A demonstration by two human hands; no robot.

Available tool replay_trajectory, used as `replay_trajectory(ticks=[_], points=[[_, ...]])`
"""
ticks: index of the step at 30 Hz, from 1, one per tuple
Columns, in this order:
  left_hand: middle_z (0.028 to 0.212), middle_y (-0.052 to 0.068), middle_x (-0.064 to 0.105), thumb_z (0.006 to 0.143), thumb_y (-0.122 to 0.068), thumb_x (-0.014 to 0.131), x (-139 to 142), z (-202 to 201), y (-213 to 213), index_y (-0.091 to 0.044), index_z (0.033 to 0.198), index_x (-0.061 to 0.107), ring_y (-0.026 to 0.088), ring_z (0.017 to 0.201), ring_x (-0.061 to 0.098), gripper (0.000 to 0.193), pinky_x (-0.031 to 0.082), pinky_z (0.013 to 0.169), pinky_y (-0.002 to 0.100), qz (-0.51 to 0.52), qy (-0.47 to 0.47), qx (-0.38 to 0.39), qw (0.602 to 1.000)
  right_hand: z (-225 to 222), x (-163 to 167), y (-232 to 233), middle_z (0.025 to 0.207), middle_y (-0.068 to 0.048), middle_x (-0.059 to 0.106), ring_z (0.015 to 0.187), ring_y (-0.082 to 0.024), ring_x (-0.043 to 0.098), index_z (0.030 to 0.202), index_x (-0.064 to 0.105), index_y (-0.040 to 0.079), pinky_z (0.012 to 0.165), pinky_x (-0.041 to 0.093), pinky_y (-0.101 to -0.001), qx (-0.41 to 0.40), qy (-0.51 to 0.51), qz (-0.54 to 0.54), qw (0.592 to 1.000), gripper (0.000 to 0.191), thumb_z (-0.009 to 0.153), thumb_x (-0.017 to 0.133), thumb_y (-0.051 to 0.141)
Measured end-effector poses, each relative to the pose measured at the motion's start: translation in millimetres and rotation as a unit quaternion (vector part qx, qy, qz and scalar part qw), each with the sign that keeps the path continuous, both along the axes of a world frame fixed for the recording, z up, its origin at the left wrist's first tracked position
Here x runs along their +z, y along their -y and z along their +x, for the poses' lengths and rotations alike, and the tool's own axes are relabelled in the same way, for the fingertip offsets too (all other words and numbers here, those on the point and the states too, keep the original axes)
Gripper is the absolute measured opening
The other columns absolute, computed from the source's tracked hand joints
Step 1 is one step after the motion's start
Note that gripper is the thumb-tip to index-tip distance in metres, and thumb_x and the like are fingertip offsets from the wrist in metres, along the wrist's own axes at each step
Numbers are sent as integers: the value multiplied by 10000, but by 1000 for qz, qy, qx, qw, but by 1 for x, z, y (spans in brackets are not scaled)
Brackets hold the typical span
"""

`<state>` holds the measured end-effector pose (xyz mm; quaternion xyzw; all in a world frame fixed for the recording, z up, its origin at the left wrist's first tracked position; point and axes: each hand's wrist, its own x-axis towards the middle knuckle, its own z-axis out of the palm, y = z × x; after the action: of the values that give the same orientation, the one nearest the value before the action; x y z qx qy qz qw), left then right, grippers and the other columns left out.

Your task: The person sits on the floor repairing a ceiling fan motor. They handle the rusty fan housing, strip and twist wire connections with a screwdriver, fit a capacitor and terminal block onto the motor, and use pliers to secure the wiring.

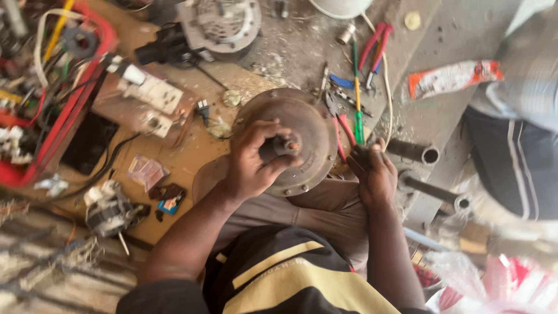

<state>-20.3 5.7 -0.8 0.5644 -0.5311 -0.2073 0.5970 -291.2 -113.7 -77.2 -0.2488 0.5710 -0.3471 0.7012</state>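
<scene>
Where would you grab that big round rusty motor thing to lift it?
Probably by its rim, one hand each side: the round motor housing is wide and flat. The left hand covers the centre shaft, and the right hand sits at its right edge, so the far rim is free.

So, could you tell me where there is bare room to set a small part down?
Bare board shows between the socket block and the left hand. The grey slab above the orange packet is open. The red crate and pliers area are crowded.
</scene>
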Motion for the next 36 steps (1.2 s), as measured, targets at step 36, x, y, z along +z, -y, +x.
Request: replay_trajectory(ticks=[36], points=[[1125, 122, 750, 944, -140, 811, 18, -16, 15, -58, 1169, 724, 225, 1099, 741, 255, 528, 1189, 505, 94, -81, -23, 992, 67, -86, 55, 1146, -219, 704, 1068, -371, 685, 1239, 684, 156, 912, 553, -486, 561, -431, 21, 706, 516, 798, 759, 413]])
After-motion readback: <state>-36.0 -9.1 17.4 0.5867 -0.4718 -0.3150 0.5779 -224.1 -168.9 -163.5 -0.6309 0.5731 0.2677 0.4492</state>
